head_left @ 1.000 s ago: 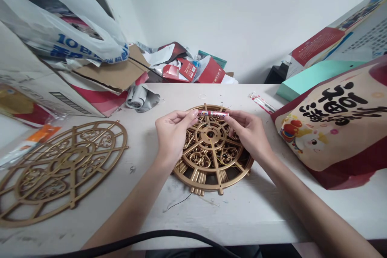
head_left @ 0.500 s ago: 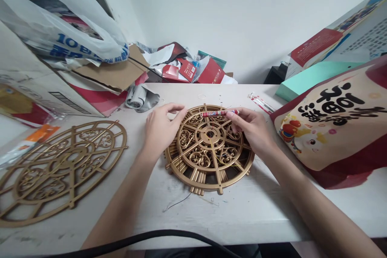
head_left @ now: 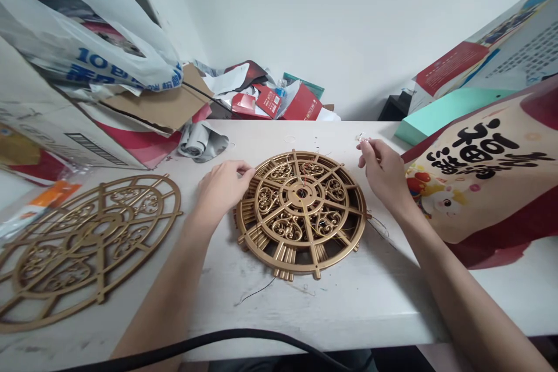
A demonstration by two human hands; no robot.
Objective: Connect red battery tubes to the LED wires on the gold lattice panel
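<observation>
A gold openwork wheel [head_left: 305, 232] with scrollwork, spokes and thin wires lies stacked on another ribbed gold piece. My left hand [head_left: 226, 186] is at its left rim, fingers loosely curled and thumb slightly apart; nothing shows in it. Beyond the upper right rim, my right hand [head_left: 383, 174] is low over the table, its fingers closed in a pinch. A small clear-and-white end [head_left: 361, 136] shows at its fingertips. Whatever else those fingers hold is hidden. A second flat gold wheel [head_left: 102, 267] lies at the left.
A red and cream printed bag [head_left: 479, 186] and a mint-green box [head_left: 449, 113] stand at the right. Left are a cardboard box [head_left: 56, 110] and a white plastic bag [head_left: 108, 29]. Red cartons [head_left: 303, 102] lie behind; a black cable [head_left: 244, 334] crosses the front.
My right hand has moved right and away from the wheel; the red printed stick it held is out of sight. My left hand has drawn back slightly to the left and lower.
</observation>
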